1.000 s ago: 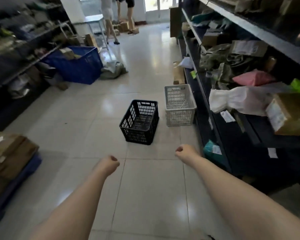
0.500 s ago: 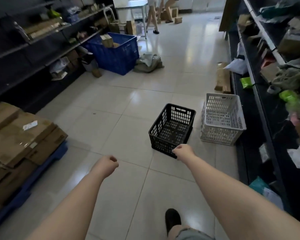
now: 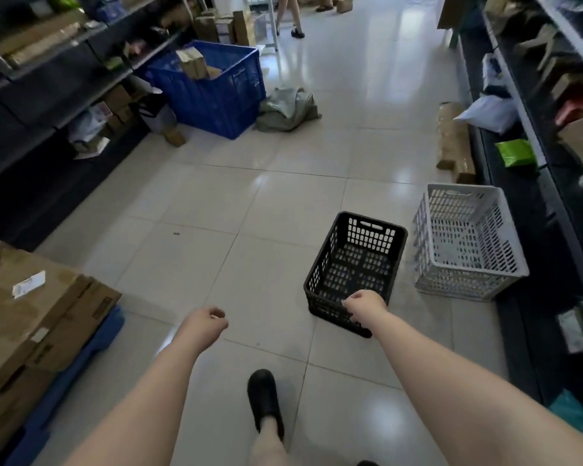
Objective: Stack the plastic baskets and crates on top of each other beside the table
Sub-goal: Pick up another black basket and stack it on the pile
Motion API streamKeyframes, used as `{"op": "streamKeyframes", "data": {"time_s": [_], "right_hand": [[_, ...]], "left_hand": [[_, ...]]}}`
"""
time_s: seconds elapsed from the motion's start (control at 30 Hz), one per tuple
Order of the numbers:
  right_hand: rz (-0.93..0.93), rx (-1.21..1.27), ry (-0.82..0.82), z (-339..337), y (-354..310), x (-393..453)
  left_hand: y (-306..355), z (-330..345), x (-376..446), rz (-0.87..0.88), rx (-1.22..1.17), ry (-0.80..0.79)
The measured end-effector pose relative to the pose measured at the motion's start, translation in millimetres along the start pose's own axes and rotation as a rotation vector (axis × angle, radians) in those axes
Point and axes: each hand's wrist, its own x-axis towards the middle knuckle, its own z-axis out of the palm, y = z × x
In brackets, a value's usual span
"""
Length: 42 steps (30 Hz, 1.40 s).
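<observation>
The black basket [image 3: 354, 270] stands on the floor ahead and to the right, its long axis pointing away, just beside the white crate [image 3: 465, 243]; the curled right hand [image 3: 364, 306] overlaps its near rim, holding nothing clearly, while the loosely closed, empty left hand [image 3: 206, 322] is farther.

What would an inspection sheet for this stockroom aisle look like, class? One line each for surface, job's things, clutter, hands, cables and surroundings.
Surface: pale tiled floor, glossy with light reflections.
Job's things: black basket and white basket stand empty, upright, side by side, a gap between them; blue crate further off holds cardboard boxes.
Clutter: grey-green sack beside the blue crate; wrapped brown parcel on the floor by the right shelving.
Hands: left hand curled, empty; right hand curled at the black basket's near rim, grip unclear.
Cables: nothing seen.
Surroundings: dark shelving both sides; flattened cartons at left.
</observation>
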Motion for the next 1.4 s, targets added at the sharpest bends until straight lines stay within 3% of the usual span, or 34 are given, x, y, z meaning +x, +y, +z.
{"op": "streamKeyframes", "data": {"time_s": [0.33, 0.57, 1.0, 1.17, 1.4], "right_hand": [[0.218, 0.217, 0.265, 15, -104, 99], [0.359, 0.375, 0.314, 13, -142, 176], [0.78, 0.757, 0.485, -34, -137, 309], [0.937, 0.834, 0.535, -14, -102, 346], [1.227, 1.047, 0.691, 75, -17, 439]], "left_hand": [[135, -112, 199, 0.302, 0.236, -0.125], [269, -106, 306, 0.514, 0.463, -0.249], [483, 27, 458, 0.793, 0.776, -0.514], [508, 136, 523, 0.849, 0.99, -0.59], [497, 320, 617, 1.004, 1.305, -0.57]]}}
